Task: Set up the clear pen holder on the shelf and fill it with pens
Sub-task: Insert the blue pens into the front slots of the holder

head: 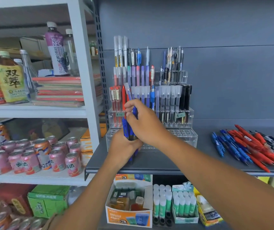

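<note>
Gripping a bundle of blue pens [127,130] upright with the left hand [124,145], fingers curled tight round its lower part, just in front of the left end of the clear pen holder [187,138]. Pinching one blue pen [128,92] at the top of that bundle with the right hand [144,122], thumb and fingertips pressed together on the barrel, clear cap up and tilted to the left. Reaching in with both forearms from below, right wrist crossing the holder's front. Standing on the dark grey shelf [166,163], close to the back panel: that holder, stepped in tiers. Showing bare round holes across the lowest front tier to the right of the hands. Holding upright pens in the tiers behind: red at the left, blue and purple in the middle, grey and black at the right, white, blue and dark ones on the top steps. Carrying two small price labels on a middle tier's front wall. Lying loose on the same shelf, well apart to the right: a pile of pens [249,145], blue, red and dark, tips toward the shelf edge. Filling the white rack at the left: drink bottles [10,80], a stack of notebooks [58,90], pink cans [33,156]. Sitting below the shelf: an open carton [129,213] of small bottles beside boxed glue sticks [184,205].
</note>
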Motion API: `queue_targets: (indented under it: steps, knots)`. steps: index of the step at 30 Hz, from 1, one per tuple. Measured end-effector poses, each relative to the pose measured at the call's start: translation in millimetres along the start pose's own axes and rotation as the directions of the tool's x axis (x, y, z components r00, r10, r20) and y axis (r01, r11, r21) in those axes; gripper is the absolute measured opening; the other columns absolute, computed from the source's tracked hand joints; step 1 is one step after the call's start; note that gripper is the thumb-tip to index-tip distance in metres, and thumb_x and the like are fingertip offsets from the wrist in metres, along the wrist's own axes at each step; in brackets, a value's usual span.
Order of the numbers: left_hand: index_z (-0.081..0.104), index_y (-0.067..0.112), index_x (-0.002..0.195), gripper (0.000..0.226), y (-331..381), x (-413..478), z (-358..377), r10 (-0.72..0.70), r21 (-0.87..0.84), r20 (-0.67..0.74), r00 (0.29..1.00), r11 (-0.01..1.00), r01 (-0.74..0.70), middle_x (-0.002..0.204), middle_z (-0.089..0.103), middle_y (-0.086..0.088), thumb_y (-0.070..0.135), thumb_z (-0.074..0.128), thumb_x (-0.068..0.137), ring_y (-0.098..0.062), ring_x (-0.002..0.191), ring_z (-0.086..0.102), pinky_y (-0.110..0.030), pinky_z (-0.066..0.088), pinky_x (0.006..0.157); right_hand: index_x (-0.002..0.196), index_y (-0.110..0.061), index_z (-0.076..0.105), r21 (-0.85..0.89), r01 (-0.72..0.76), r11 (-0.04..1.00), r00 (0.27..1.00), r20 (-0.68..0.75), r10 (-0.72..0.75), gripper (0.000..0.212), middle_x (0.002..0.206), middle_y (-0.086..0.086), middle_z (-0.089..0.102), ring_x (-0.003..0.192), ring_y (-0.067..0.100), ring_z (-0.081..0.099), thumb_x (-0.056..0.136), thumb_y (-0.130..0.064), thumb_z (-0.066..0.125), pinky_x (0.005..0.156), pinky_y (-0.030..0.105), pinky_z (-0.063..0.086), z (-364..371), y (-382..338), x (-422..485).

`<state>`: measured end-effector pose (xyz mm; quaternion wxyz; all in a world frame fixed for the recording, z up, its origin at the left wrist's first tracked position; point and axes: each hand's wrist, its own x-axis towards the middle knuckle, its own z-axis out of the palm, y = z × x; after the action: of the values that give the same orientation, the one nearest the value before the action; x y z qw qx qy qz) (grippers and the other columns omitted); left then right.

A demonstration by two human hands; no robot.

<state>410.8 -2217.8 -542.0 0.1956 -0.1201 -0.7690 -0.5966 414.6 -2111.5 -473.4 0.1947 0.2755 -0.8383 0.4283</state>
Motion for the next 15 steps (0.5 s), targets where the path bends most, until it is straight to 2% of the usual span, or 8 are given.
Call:
queue_targets:
  steps: [2, 3, 4, 6, 8, 11, 15]
  knots:
    - [0.058, -0.010, 0.074, 0.012, -1.0, -0.8, 0.1, -0.002, -0.020, 0.001, 1.000, 1.000, 0.002, 0.061, 0.062, -0.024, -0.001, 0.067, 0.074, -0.025, 0.054, 0.058, -0.046, 0.051, 0.057, 0.119, -0.020, 0.053, -0.044, 0.026, 0.999, 1.000, -0.006, -0.027, 0.019, 0.086, -0.016, 0.052, 0.065, -0.002, 0.050, 0.103, -0.020, 0.044, 0.064, 0.014, 0.039, 1.8, 2.7, -2.8]
    - [0.059, -0.009, 0.073, 0.010, -0.6, -1.2, 0.2, -0.001, -0.019, 0.002, 1.000, 1.000, 0.001, 0.060, 0.062, -0.023, -0.002, 0.066, 0.075, -0.025, 0.054, 0.058, -0.047, 0.051, 0.057, 0.119, -0.020, 0.054, -0.045, 0.033, 0.998, 0.999, -0.006, -0.033, 0.018, 0.082, -0.018, 0.048, 0.065, -0.006, 0.047, 0.103, -0.023, 0.045, 0.064, 0.011, 0.035, 2.6, 2.5, -3.8]
    - [0.059, -0.008, 0.074, 0.008, 0.9, -1.7, 0.1, 0.004, -0.017, 0.003, 1.000, 1.000, -0.004, 0.059, 0.061, -0.021, -0.003, 0.064, 0.077, -0.024, 0.053, 0.057, -0.045, 0.050, 0.056, 0.121, -0.020, 0.054, -0.024, 0.035, 0.999, 0.999, -0.010, -0.036, 0.021, 0.086, -0.020, 0.049, 0.071, -0.008, 0.047, 0.103, -0.026, 0.045, 0.069, 0.010, 0.034, 2.8, 1.3, -4.5]
    - [0.057, -0.004, 0.078, 0.004, 5.2, -2.1, -0.4, 0.034, -0.042, 0.002, 0.999, 0.999, -0.034, 0.056, 0.058, -0.018, -0.005, 0.060, 0.080, -0.024, 0.050, 0.055, -0.038, 0.048, 0.052, 0.129, -0.022, 0.053, 0.035, 0.036, 0.999, 0.999, -0.034, -0.035, 0.029, 0.113, -0.016, 0.056, 0.098, -0.005, 0.050, 0.103, -0.029, 0.045, 0.089, 0.016, 0.038, 3.2, -1.3, -4.9]
    - [0.055, -0.002, 0.080, 0.006, 8.1, -1.1, -2.7, 0.074, -0.073, -0.005, 0.997, 0.995, -0.074, 0.055, 0.056, -0.016, -0.006, 0.058, 0.078, -0.025, 0.048, 0.052, -0.037, 0.046, 0.049, 0.135, -0.024, 0.051, 0.062, 0.054, 0.997, 0.997, -0.056, -0.051, 0.033, 0.134, -0.011, 0.052, 0.120, 0.001, 0.046, 0.103, -0.029, 0.044, 0.100, 0.020, 0.036, 4.6, -2.4, -4.5]
    - [0.056, 0.003, 0.085, 0.013, 6.9, 1.5, -7.6, 0.110, -0.062, -0.008, 0.994, 0.992, -0.111, 0.057, 0.058, -0.012, -0.005, 0.060, 0.075, -0.028, 0.052, 0.056, -0.040, 0.048, 0.049, 0.136, -0.025, 0.052, 0.058, 0.077, 0.995, 0.996, -0.055, -0.074, 0.033, 0.134, -0.009, 0.054, 0.116, 0.002, 0.050, 0.104, -0.027, 0.042, 0.099, 0.017, 0.036, 9.6, 0.0, -5.2]
    - [0.057, 0.010, 0.089, 0.019, 5.3, 1.5, -8.5, 0.161, -0.029, -0.036, 0.986, 0.986, -0.162, 0.071, 0.063, -0.013, -0.005, 0.060, 0.079, -0.033, 0.070, 0.063, -0.050, 0.052, 0.058, 0.130, -0.022, 0.056, 0.027, 0.089, 0.996, 0.995, -0.036, -0.088, 0.031, 0.124, -0.007, 0.058, 0.110, 0.002, 0.051, 0.106, -0.030, 0.037, 0.090, 0.008, 0.035, 18.9, 5.9, -5.8]
